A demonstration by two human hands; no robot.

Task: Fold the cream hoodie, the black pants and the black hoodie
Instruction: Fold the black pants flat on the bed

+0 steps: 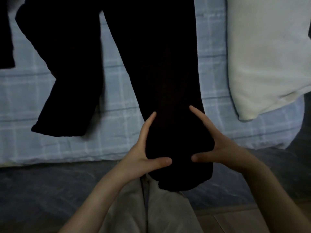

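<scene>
The black pants [151,56] lay spread on the bed [50,148], one leg angled left, the other running toward the person with its cuff hanging over the near edge. The left hand [143,155] and right hand [223,147] clasped that leg from either side. Each grip was part closed on the cloth, thumb pressed across the front, forefinger straight along the edge (remaining fingers hidden behind the fabric). The cream hoodie [265,56] lay on the bed, right of the pants and apart from them.

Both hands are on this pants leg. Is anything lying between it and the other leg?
Nothing visible. Between the held leg of the black pants and the other leg lies only plaid sheet.
</scene>
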